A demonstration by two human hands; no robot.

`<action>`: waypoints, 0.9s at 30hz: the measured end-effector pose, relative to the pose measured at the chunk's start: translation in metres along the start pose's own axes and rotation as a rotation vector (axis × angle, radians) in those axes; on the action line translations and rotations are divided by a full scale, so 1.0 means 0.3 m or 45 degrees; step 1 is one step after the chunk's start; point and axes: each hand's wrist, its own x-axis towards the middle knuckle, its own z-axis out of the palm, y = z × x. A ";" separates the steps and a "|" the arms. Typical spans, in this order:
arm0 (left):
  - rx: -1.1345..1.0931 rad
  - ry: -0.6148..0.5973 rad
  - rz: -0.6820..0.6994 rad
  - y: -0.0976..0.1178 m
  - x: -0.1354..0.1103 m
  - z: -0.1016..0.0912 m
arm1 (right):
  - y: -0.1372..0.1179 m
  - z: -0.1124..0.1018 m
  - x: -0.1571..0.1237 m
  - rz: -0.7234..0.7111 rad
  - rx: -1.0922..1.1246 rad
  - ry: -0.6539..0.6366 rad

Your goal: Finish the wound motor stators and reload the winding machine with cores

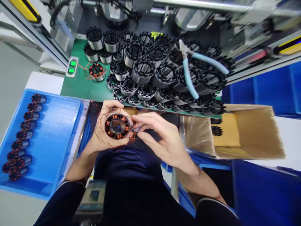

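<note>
My left hand (103, 130) is wrapped round a wound stator (117, 126), a black ring with copper coils, held over my lap. Thin copper wires trail from it. My right hand (160, 138) pinches the wire ends at the stator's right side, fingers pressed together. A pile of unwound black and silver stator cores (162, 75) lies on the green mat (77, 84) just beyond my hands. Blue-handled pliers (188, 69) rest on top of that pile. One more wound stator (97, 71) sits on the mat at the left.
A blue tray (56, 131) at the left holds a row of several wound stators (22, 135) along its left edge. An open cardboard box (237, 131) stands at the right. A small box with green buttons (71, 66) and machine framing lie behind.
</note>
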 end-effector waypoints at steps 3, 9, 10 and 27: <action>0.039 0.010 0.016 0.011 -0.020 0.001 | -0.016 -0.019 -0.010 0.094 0.005 -0.034; 0.127 0.022 -0.239 0.041 -0.045 0.004 | 0.000 -0.078 -0.026 0.278 0.477 -0.235; 0.144 0.009 -0.261 0.048 -0.045 0.006 | 0.003 -0.083 -0.023 0.299 0.432 -0.240; 0.464 -0.065 -0.053 0.036 -0.055 0.022 | 0.035 -0.128 -0.067 0.192 -0.168 -0.345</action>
